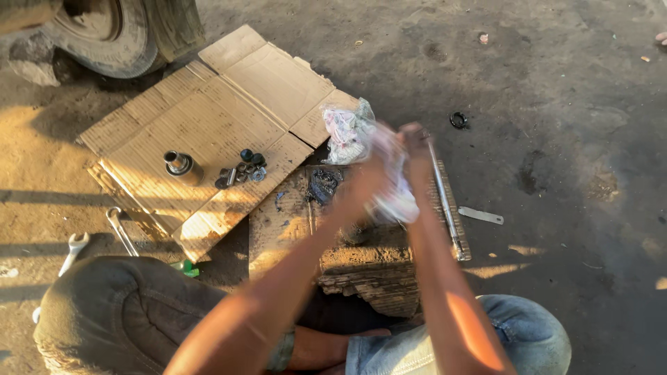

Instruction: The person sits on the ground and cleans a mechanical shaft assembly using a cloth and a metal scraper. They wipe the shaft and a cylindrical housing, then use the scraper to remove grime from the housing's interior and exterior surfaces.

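Rag [389, 187]: pale, crumpled cloth, blurred, held up between both hands above the far edge of the wooden block [368, 260]. Left hand [368, 182]: blurred, fingers closed into the rag from the left. Right hand [415, 142]: raised a little beyond the left, closed around the rag's upper end; whether it also grips anything else cannot be told.

Plastic bag [344, 132]: crinkled, whitish with pink, lying just beyond the hands at the near right corner of the cardboard [222, 118].

Long bar [445, 201]: bright metal, lying along the right edge of the block, running from near the right hand toward the person's knee.

Dark greasy part [323, 184]: on the block's far left corner, detail too dim to make out.

Cardboard: flattened box spread on the ground, left of the block. On it, a metal cylinder [182, 165] standing near the middle, and a cluster of nuts [243, 170] just right of it.

Spanners [97, 239]: two, on the ground off the cardboard's near left edge, one lying beside the other.

Flat metal piece [481, 216]: on the ground, right of the bar.

Black ring [458, 120]: on the ground, well beyond the block.

Tyre [132, 35]: at the far left, beyond the cardboard.
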